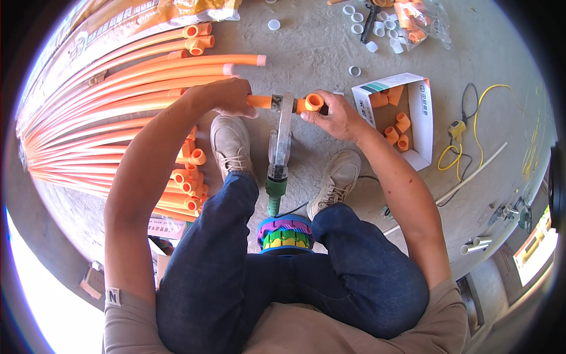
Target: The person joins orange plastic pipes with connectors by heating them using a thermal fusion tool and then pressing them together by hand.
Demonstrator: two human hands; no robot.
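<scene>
My left hand is closed round an orange plastic pipe. The pipe's end meets the left side of a pipe-welding iron, whose flat metal plate stands between my hands. Opposite it, my right hand grips an orange elbow fitting by thumb and fingers, against the plate's right side. Dark heating sockets sit on the plate where the orange parts meet it; how deep the parts go in is hidden. The iron's green handle points back toward me, between my shoes.
Many long orange pipes fan out at left, several with fittings. An open carton of orange elbows stands right of my hand. White caps and a clear bag lie farther off. A yellow cable runs at right; a colourful stool is below me.
</scene>
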